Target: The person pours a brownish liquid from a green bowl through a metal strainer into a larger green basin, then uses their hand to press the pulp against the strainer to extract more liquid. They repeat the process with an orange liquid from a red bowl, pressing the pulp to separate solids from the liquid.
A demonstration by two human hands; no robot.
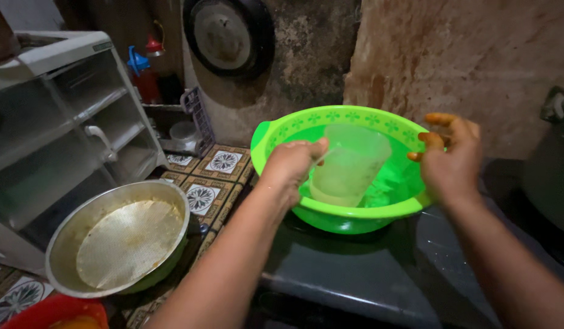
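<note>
- Left hand (289, 164) grips jug (349, 163) handle, jug inside green basin (276, 137).
- Right hand (451, 157) half-open, empty, at basin's right rim.
- Steel pan (68, 237) left of basin.

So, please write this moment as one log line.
left hand: holds cup in green bowl | right hand: open, at bowl rim | pan: left

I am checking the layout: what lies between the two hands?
In the head view, a translucent plastic jug lies between the left hand and right hand, inside the green basin.
</note>
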